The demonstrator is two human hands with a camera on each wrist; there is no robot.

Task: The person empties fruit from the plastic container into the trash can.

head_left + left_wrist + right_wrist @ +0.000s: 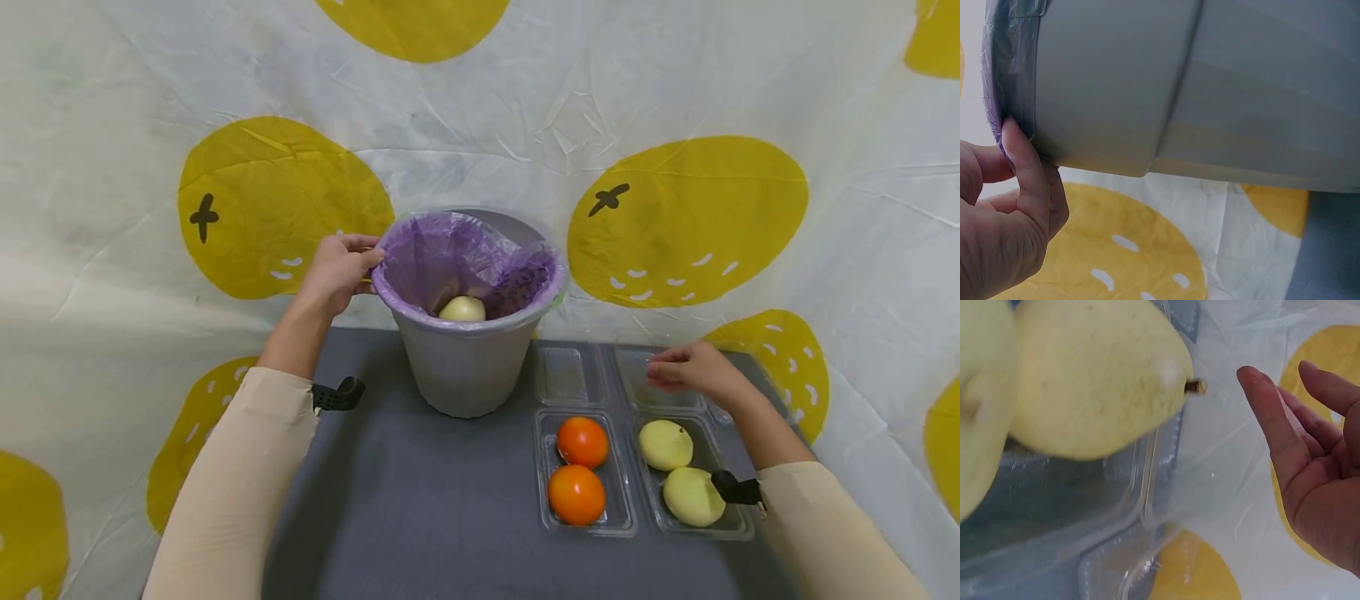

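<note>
My left hand pinches the rim of a grey bin at its left side, where a purple plastic bag folds over the edge. In the left wrist view, thumb and fingers of the left hand grip the bag's edge against the rim. Inside the bag lies a pale yellow round fruit, partly hidden. My right hand, holding nothing, hovers over the back right clear tray lid, its fingers apart in the right wrist view. Nearest to it are two pears in a clear plastic tray.
Left of the pears, a second clear tray holds two orange fruits. Another clear plastic tray section lies behind it, beside the bin. A cloth with yellow fruit prints hangs behind the grey table.
</note>
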